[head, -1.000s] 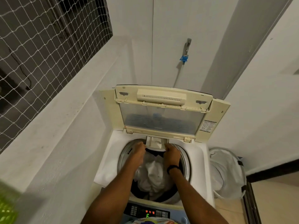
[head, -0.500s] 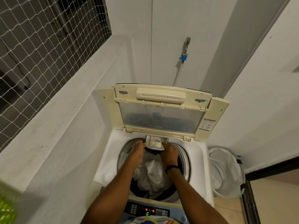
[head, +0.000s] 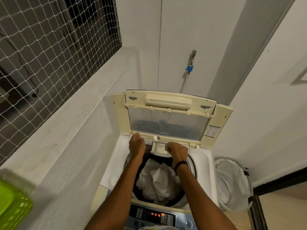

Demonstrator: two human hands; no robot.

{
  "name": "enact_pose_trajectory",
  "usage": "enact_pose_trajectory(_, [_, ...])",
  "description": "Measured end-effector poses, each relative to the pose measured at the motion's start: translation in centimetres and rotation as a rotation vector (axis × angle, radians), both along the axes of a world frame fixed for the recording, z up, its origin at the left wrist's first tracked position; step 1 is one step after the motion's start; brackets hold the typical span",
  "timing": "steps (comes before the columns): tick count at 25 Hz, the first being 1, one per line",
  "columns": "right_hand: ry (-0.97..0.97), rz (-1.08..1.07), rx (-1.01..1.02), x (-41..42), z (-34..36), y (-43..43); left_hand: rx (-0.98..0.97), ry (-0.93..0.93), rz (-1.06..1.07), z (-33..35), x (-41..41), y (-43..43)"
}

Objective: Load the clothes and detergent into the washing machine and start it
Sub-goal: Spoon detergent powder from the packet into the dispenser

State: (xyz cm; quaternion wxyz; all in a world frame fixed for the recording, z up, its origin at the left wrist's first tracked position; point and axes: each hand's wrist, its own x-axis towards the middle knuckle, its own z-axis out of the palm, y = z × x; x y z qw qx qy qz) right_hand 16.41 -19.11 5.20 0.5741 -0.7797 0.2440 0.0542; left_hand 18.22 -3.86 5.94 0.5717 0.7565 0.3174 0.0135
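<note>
Head view: your right hand [head: 177, 150] pinched a thin item [head: 162, 141]; left hand [head: 137, 145] indeterminate. Detergent drawer [head: 158, 149] judged light, rigid; take near lip.

The clothes [head: 157, 181] lie in the washing machine [head: 119, 155]; its lid [head: 167, 120] stands up at the back edge; the drawer [head: 158, 147] sits just under the lid; a basket [head: 234, 193] stands right of the machine; a tap [head: 191, 63] is on the wall behind.

just the one wide-angle head cam here, looking forward and steeply down from right above the open top-loading washing machine [head: 159, 163], close in, with both forearms reaching up from the bottom edge
</note>
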Motion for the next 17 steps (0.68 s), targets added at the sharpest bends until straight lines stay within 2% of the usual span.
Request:
enact_pose_trajectory(3, [0.016,-0.088,0.336,-0.1,2.5,1.0,0.031,-0.192,0.109,4.7,-1.5,1.1])
enact_pose_trajectory(7, [-0.034,-0.067,0.641,-1.0,6.0,3.9,-0.011,-0.435,0.197,9.9,-3.4,4.1])
enact_pose_trajectory(13, [-0.068,0.013,0.804,-3.8,11.5,9.0,-0.014,-0.676,0.289,16.2,-8.2,9.7])
enact_pose_trajectory(17, [-0.127,0.159,0.803,-6.0,14.7,12.2,0.051,-0.79,0.333,19.2,-12.5,13.4])
